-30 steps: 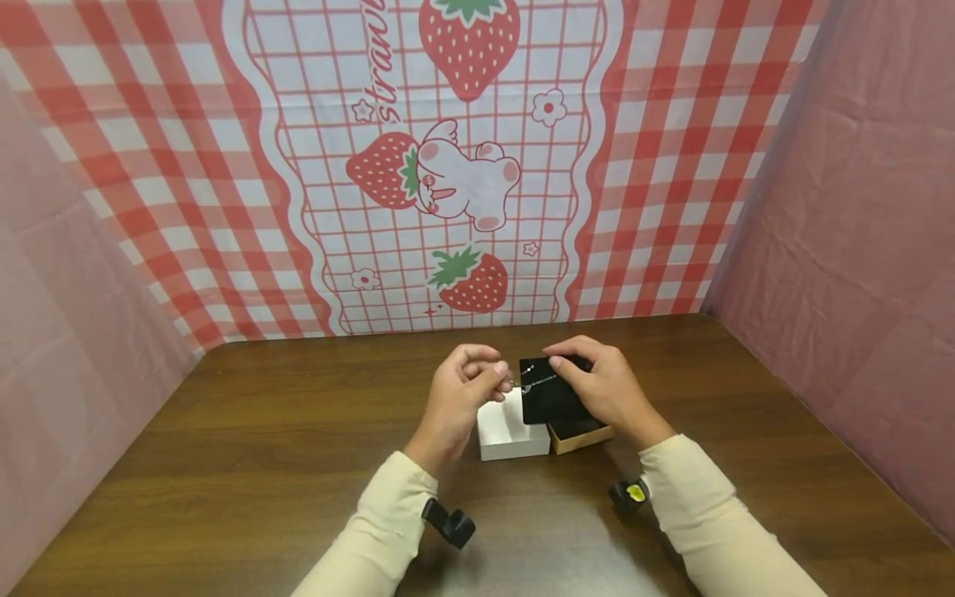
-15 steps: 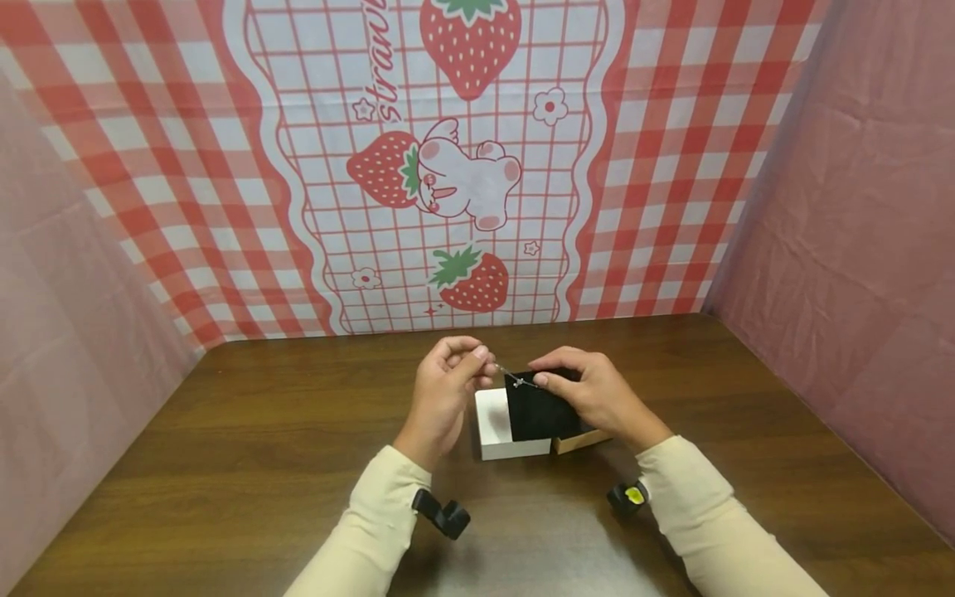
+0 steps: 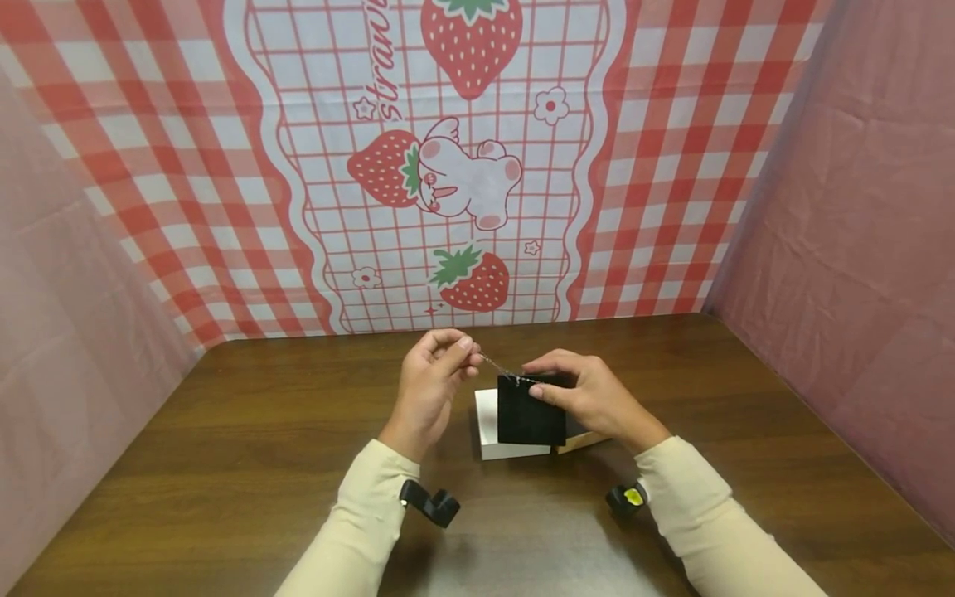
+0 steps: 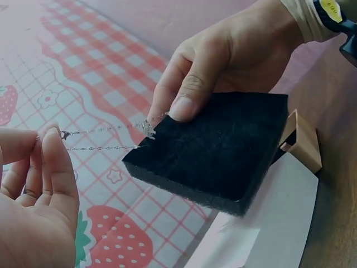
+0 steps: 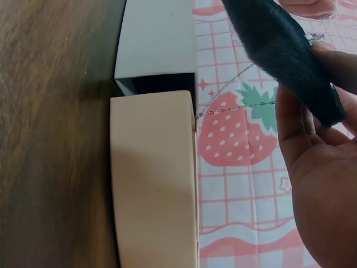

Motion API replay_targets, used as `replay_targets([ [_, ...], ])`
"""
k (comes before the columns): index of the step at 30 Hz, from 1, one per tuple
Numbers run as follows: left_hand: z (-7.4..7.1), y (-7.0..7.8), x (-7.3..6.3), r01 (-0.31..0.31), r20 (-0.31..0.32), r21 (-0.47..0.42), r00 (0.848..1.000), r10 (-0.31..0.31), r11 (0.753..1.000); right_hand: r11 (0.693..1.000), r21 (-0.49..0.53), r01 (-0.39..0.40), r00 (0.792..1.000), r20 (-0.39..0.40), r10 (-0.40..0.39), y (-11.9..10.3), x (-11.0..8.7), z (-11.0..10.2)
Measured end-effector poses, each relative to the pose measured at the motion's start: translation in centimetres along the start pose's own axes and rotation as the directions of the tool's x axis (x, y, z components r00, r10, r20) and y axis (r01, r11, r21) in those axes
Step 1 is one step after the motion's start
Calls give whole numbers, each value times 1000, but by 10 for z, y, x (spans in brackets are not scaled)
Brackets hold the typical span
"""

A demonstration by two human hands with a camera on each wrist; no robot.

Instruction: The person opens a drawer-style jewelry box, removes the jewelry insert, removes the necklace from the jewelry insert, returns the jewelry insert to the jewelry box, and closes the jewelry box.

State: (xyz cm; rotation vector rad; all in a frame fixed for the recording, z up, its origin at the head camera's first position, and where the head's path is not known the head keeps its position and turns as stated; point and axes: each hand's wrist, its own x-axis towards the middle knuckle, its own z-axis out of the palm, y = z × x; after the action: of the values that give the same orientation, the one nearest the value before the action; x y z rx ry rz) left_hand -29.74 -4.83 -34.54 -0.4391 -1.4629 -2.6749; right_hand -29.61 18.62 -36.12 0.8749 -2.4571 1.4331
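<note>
My left hand (image 3: 429, 390) pinches the clasp end of a fine silver necklace (image 4: 100, 148) between thumb and fingertips. Two strands stretch from there to a slit at the edge of a square black foam pad (image 3: 531, 414), where a small sparkling ornament (image 4: 148, 129) sits. My right hand (image 3: 597, 394) grips this pad, thumb on its near face and fingers behind, holding it tilted above two small boxes. In the right wrist view, more chain hangs in a loop behind the pad, down by the tan box (image 5: 153, 178).
A white box (image 3: 487, 423) stands on the brown wooden table (image 3: 261, 464), partly covered by the pad in the head view. Right beside it is the tan box. A strawberry-print cloth (image 3: 477, 191) hangs behind the table, with pink cloth at both sides.
My left hand has moved left and slightly up, drawing the chain out taut from the pad. The right hand has tipped the pad more upright and brought it a little left.
</note>
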Motion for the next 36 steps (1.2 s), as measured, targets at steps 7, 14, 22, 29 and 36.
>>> replay_targets([
  [7, 1, 4, 1, -11, -30, -40, 1000, 10, 999, 999, 44, 2, 1000, 21, -3, -4, 1, 1],
  [14, 2, 10, 2, -11, -74, -103, 997, 3, 995, 998, 58, 25, 999, 40, -28, -7, 1, 0],
  [22, 1, 14, 2, -8, -93, -130, 996, -4, 991, 993, 118, 1, 999, 34, -5, -7, 0, 1],
  [29, 0, 13, 3, -27, -113, -153, 994, 10, 988, 992, 122, 7, 1000, 8, -8, -6, 1, 2],
  [36, -2, 14, 4, -63, -134, -192, 990, 37, 979, 988, 152, -28, 1000, 12, 26, -8, 0, 2],
])
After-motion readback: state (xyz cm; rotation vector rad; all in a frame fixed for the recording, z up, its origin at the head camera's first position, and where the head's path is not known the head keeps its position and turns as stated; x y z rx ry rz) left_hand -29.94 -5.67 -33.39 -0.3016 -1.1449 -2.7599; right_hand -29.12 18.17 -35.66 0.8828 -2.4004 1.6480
